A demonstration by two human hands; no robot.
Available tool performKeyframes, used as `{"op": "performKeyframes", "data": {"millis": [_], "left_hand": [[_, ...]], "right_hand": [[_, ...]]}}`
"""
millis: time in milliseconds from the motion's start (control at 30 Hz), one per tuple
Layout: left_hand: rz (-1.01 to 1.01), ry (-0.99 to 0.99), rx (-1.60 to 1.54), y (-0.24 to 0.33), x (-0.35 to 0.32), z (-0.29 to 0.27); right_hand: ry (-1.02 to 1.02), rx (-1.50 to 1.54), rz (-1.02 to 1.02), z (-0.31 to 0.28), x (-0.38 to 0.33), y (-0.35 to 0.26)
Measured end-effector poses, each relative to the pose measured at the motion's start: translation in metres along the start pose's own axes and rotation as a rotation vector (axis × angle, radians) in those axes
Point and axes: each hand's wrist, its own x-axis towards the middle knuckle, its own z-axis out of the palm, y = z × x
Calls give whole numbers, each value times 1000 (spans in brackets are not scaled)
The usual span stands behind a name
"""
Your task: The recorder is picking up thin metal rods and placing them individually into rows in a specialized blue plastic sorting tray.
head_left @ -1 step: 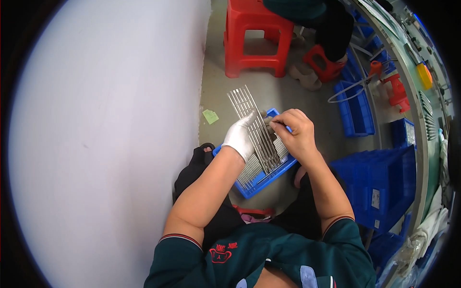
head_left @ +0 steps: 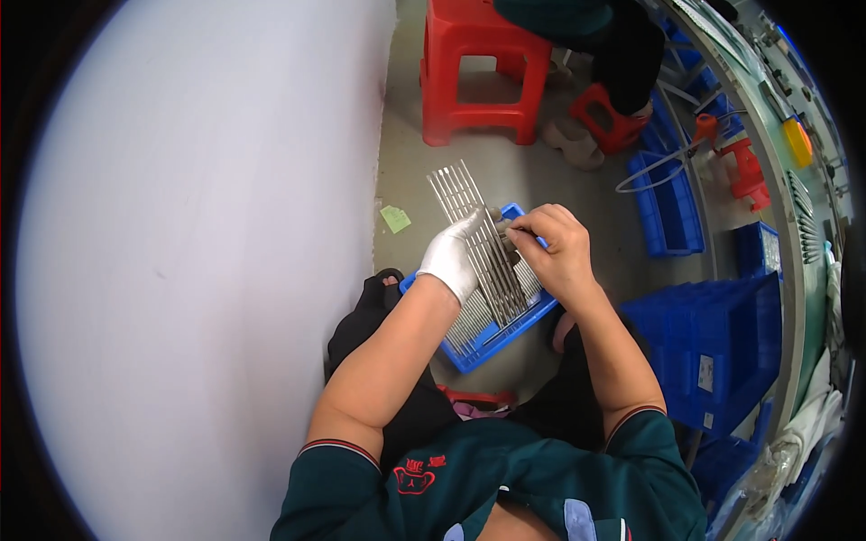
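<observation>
My left hand (head_left: 450, 259), in a white glove, grips a row of thin metal rods (head_left: 462, 191) side by side. The rods stand at a slant, their far ends fanned out past the glove. Bare, my right hand (head_left: 561, 250) is pinched, thumb against forefinger, at the right side of the row. Whatever lies in that pinch is too small to make out. Below both hands a blue crate (head_left: 465, 365) sits between my legs, with many similar rods lying in it. The gloved fingers are partly hidden behind the rods.
A wall (head_left: 207, 270) runs along my left. Ahead stand a red stool (head_left: 437, 99) and a seated person (head_left: 622, 54). To the right are a blue bin (head_left: 690, 230), stacked blue crates (head_left: 695, 334) and a workbench edge (head_left: 792, 343). A green paper (head_left: 395, 218) lies on the floor.
</observation>
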Motion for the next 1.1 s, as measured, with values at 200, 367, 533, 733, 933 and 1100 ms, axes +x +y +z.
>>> {"op": "performKeyframes", "data": {"millis": [200, 367, 533, 733, 933, 1100], "left_hand": [[6, 6, 30, 0, 3, -6], [12, 59, 44, -2, 8, -8], [107, 184, 200, -5, 8, -9], [127, 188, 225, -7, 2, -2], [135, 189, 239, -10, -1, 0], [87, 204, 208, -7, -3, -2]], "right_hand": [[-24, -18, -42, 2, 0, -1], [-1, -68, -69, 3, 0, -1], [-22, -326, -312, 9, -1, -10], [-14, -291, -276, 9, 1, -10], [-18, -304, -269, 17, -3, -6], [64, -214, -232, 4, -1, -20]]}}
